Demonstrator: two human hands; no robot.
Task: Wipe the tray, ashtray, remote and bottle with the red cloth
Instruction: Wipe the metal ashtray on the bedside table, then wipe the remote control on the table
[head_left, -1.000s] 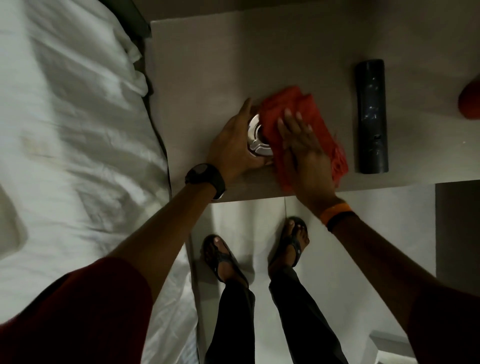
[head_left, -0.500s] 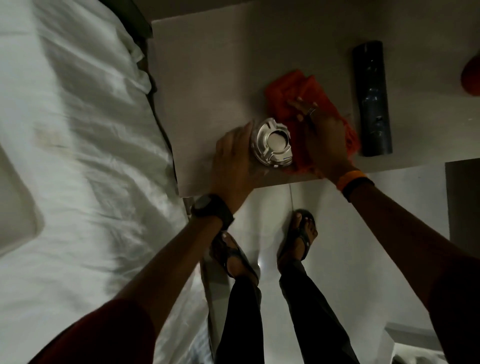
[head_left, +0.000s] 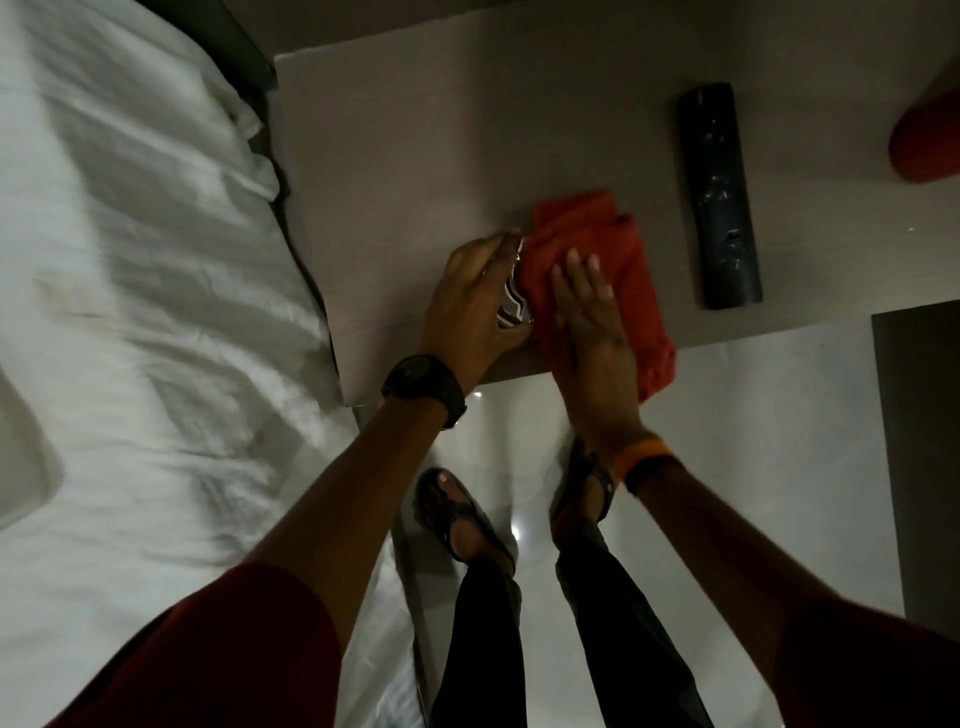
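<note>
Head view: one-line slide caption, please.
Left hand steadies metal ashtray while right hand presses red cloth on it.

ashtray (head_left: 511, 304): shiny metal | red cloth (head_left: 597, 249): soft fabric | remote (head_left: 719, 197): glossy plastic

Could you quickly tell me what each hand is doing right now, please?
Left hand: closed around the shiny metal ashtray.
Right hand: open, flat on the red cloth.
</note>
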